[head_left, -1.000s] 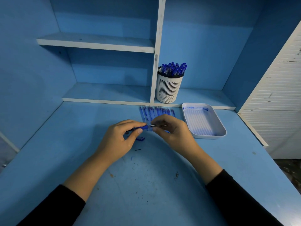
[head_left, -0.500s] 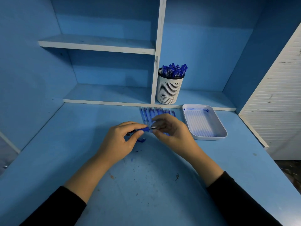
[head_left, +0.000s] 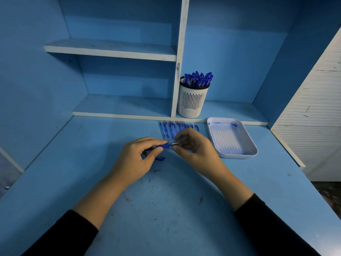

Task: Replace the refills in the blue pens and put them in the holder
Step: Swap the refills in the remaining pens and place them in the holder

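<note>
The blue pen (head_left: 164, 145), silver-tipped, sits level above the scuffed desk (head_left: 166, 218). The left hand (head_left: 135, 157) curls round its barrel and the right hand (head_left: 196, 147) pinches the tip, closer in than a second ago. The refills (head_left: 171, 127) lie at twelve o'clock, the white tray (head_left: 238, 155) at three, and the holder (head_left: 192, 102) at one on the shelf (head_left: 230, 109).

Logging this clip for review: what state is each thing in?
left hand: grips the pen.
right hand: pinches the pen's metal tip.
pen: held level between both hands.
holder: upright, packed with blue pens.
refills: lying side by side on desk.
tray: flat on desk, ink-smeared.
</note>
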{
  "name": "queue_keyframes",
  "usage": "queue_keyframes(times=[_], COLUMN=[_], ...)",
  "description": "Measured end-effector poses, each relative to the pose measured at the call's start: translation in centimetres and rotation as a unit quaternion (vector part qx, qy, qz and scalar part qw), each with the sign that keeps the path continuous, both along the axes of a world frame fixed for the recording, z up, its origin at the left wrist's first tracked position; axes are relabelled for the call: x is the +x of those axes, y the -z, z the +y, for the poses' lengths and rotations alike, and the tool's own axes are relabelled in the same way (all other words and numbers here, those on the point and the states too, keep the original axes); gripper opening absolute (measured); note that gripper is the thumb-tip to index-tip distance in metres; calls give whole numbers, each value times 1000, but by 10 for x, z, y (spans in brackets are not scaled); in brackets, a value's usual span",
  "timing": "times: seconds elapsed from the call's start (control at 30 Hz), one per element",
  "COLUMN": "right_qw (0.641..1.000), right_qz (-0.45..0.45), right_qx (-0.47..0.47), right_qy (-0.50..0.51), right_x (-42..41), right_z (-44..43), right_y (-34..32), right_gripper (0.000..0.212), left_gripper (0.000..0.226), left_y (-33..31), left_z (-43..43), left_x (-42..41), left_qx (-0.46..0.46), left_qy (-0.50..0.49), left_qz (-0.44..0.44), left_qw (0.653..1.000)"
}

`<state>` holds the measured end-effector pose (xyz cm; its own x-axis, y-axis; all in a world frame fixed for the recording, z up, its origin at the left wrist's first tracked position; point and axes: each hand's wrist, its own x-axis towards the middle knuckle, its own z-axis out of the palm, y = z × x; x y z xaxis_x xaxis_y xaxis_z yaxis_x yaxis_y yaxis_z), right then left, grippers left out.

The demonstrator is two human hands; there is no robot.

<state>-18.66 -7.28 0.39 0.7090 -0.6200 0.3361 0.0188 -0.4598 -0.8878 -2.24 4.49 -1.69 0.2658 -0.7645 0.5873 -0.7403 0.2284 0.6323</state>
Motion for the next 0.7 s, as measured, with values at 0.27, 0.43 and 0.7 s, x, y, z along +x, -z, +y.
queue_keyframes(times=[0.27, 0.43, 0.7], right_qw=[1000, 1000, 998], right_qz=[11, 12, 45], right_qx=[-2, 6, -40], right_qy=[-14, -3, 29], right_x=[0, 0, 4], right_z=[0, 0, 3], right_y=[-1, -2, 0], right_gripper=[14, 17, 12], left_gripper=[21, 21, 19], left_y=[0, 1, 3], left_z=[0, 0, -1], left_x=[0, 1, 3], left_qx=[4, 7, 2], left_qy=[-1, 0, -4], left_qz=[4, 6, -22], left_qw=[1000, 1000, 1000])
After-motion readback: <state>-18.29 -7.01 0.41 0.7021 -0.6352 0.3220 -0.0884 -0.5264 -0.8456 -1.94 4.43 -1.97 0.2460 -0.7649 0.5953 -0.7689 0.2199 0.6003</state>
